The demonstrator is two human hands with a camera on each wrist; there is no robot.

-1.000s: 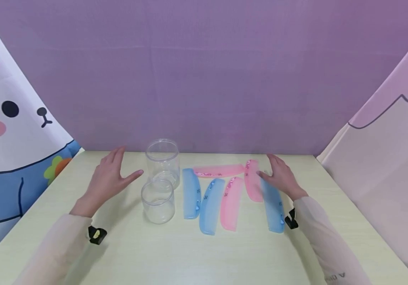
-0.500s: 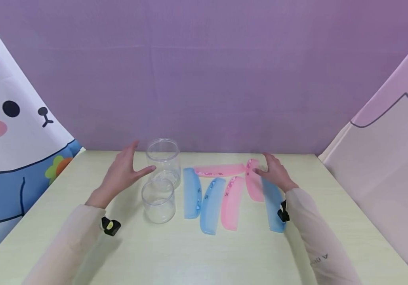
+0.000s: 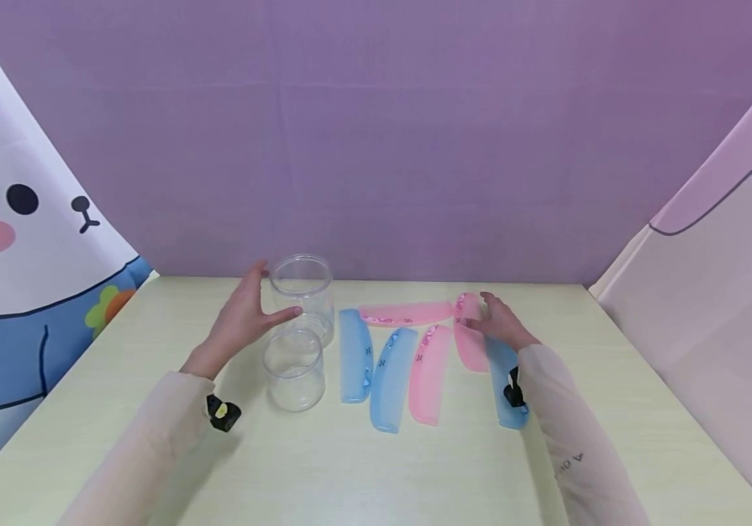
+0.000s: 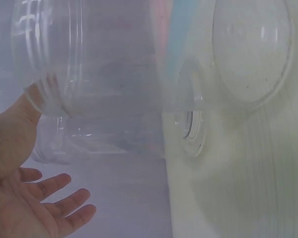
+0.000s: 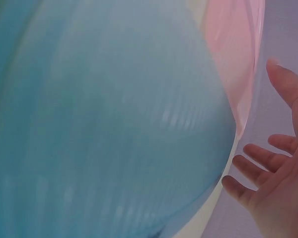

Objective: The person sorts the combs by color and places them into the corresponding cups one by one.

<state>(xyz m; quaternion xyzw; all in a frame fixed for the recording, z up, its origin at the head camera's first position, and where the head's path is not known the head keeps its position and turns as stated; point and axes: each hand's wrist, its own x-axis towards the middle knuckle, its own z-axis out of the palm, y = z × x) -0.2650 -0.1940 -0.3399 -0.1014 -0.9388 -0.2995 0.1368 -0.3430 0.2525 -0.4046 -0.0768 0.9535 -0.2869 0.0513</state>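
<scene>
My left hand (image 3: pixel 234 325) is at the left side of the taller clear plastic jar (image 3: pixel 313 292), its thumb overlapping the jar in the head view. In the left wrist view the fingers of that hand (image 4: pixel 15 198) are spread beside the clear wall. A shorter clear jar (image 3: pixel 293 387) stands in front. My right hand (image 3: pixel 506 325) hovers over the pink comb (image 3: pixel 469 343) and the blue comb (image 3: pixel 504 380) at the right, fingers extended and holding nothing. In the right wrist view the blue comb (image 5: pixel 114 124) fills much of the picture, close to the camera.
Between the jars and my right hand lie two more blue combs (image 3: pixel 355 358) and two more pink combs, one (image 3: pixel 409 314) lying crosswise at the back. A purple backdrop (image 3: pixel 376 146) rises behind the pale table (image 3: pixel 350 475). Printed cloths (image 3: pixel 34 307) flank both sides.
My left hand has moved right, up to the taller jar. The right hand has shifted slightly left and lower over the combs. Jars and combs stay in place.
</scene>
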